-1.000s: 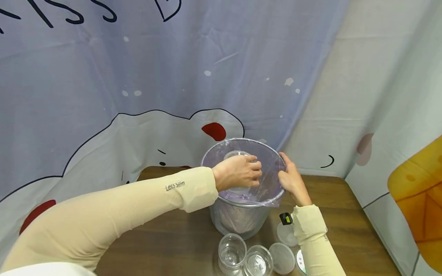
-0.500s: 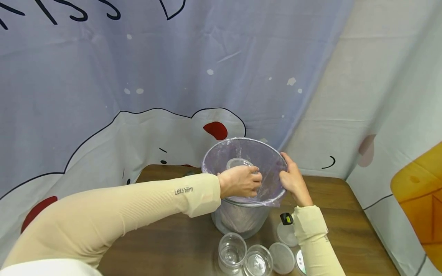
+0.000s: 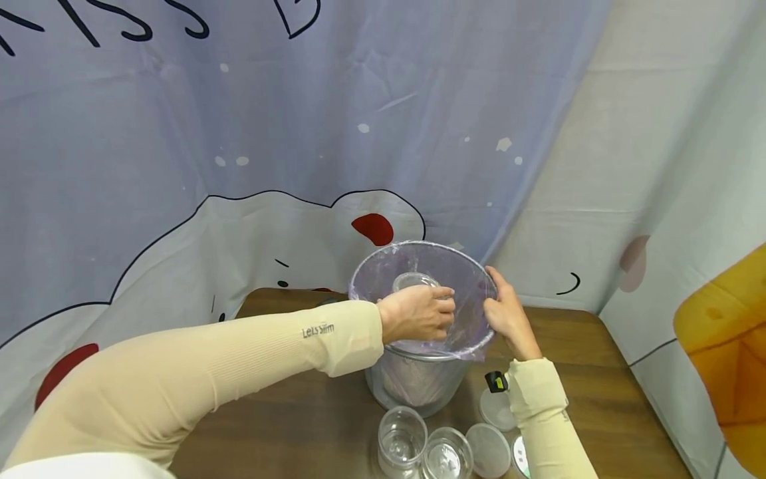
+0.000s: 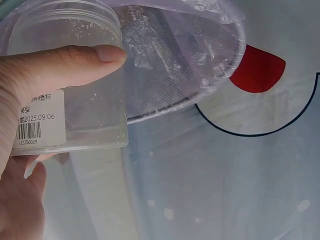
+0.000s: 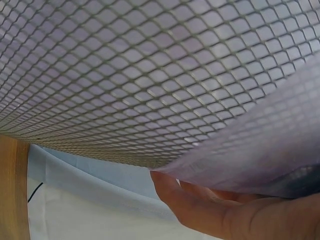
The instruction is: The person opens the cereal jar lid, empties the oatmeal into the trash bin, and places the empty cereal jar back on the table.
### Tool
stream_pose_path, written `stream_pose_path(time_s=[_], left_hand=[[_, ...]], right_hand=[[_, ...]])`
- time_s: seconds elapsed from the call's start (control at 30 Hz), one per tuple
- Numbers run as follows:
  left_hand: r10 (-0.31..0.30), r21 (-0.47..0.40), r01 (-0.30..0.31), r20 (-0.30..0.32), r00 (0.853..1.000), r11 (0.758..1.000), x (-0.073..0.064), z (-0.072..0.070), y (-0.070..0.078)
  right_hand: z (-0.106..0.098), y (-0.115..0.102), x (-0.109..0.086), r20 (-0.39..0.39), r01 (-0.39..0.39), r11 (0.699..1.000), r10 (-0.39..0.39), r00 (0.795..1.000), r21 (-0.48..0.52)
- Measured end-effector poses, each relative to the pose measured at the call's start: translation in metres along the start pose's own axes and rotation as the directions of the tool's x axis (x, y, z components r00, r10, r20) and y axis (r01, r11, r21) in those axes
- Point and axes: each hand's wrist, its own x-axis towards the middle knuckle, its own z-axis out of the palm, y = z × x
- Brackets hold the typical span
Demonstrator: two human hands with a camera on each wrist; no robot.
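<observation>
A mesh wastebasket (image 3: 413, 386) lined with a thin purple plastic bag (image 3: 463, 326) stands on the table. Over its mouth, my left hand (image 3: 417, 313) grips a clear plastic jar (image 3: 413, 279) turned base up. From the left wrist view, the jar's threaded end points into the basket; a printed label (image 4: 42, 120) is on its side and small whitish specks cling to the wall. My right hand (image 3: 509, 316) holds the basket's right rim with the bag folded over it. The right wrist view has those fingers (image 5: 195, 210) partly hidden behind the bag.
Two clear jars (image 3: 402, 442) stand uncovered in front of the basket. Beside them lie translucent round lids (image 3: 489, 450) and a partly hidden round piece with a white label (image 3: 522, 456). A printed curtain (image 3: 287, 133) hangs behind the wooden table (image 3: 287, 419).
Between the first frame and the middle one, my left hand and the jar shifted slightly right and down over the basket; since then they are almost still. The right hand kept its hold on the rim.
</observation>
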Motion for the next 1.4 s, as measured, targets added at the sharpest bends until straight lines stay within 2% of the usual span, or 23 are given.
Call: stream_pose_path(time_s=[0.13,0.3,0.47,0.53,0.6,0.67,0.8,0.9,1.03,1.07,1.13,1.2,1.3,1.4], left_hand=[[-0.015,0.01,0.015,-0.025,1.0,1.0,-0.001,0.002,-0.002],[-0.077,0.0,0.077,-0.111,0.991,0.997,-0.005,0.004,-0.001],[-0.151,-0.018,0.15,-0.138,0.979,0.989,-0.012,0.007,0.0],[-0.193,-0.044,0.189,-0.158,0.968,0.981,-0.015,0.01,0.003],[-0.242,-0.077,0.231,-0.195,0.951,0.97,-0.016,0.015,0.007],[-0.293,-0.106,0.275,-0.239,0.926,0.956,-0.017,0.02,0.012],[-0.406,-0.165,0.372,-0.308,0.86,0.913,-0.018,0.028,0.019],[-0.487,-0.228,0.433,-0.31,0.817,0.872,-0.019,0.03,0.023],[-0.584,-0.321,0.5,-0.272,0.765,0.804,-0.019,0.031,0.031],[-0.608,-0.343,0.517,-0.259,0.751,0.784,-0.019,0.03,0.034],[-0.663,-0.389,0.557,-0.231,0.712,0.734,-0.019,0.03,0.038],[-0.718,-0.443,0.592,-0.202,0.666,0.673,-0.018,0.03,0.04],[-0.795,-0.518,0.634,-0.17,0.582,0.575,-0.018,0.03,0.039],[-0.841,-0.574,0.647,-0.151,0.52,0.502,-0.018,0.031,0.037]], right_hand=[[-0.001,0.0,0.001,0.002,-0.009,1.0,0.009,1.0,0.011],[-0.001,-0.001,0.001,0.007,-0.024,1.0,0.024,1.0,0.006],[0.0,0.0,0.001,0.004,-0.024,1.0,0.024,1.0,0.013],[0.001,0.0,0.0,0.002,-0.021,1.0,0.021,1.0,0.014],[0.002,0.0,0.0,0.002,-0.015,1.0,0.015,1.0,0.011],[0.002,0.0,-0.001,0.004,-0.011,1.0,0.011,1.0,0.009],[0.002,0.0,-0.003,0.007,-0.006,1.0,0.006,1.0,0.014],[0.002,-0.001,-0.003,0.0,-0.003,1.0,0.003,1.0,0.016],[0.001,-0.001,-0.003,0.002,-0.005,1.0,0.005,1.0,0.005],[0.001,0.0,-0.003,0.003,-0.008,1.0,0.008,1.0,0.001],[0.002,0.001,-0.003,0.007,-0.015,1.0,0.015,1.0,-0.001],[0.002,0.001,-0.003,0.007,-0.022,1.0,0.022,1.0,-0.003],[0.002,0.001,-0.004,0.006,-0.023,1.0,0.023,1.0,0.002],[0.002,0.0,-0.003,0.006,-0.026,1.0,0.026,1.0,0.014]])
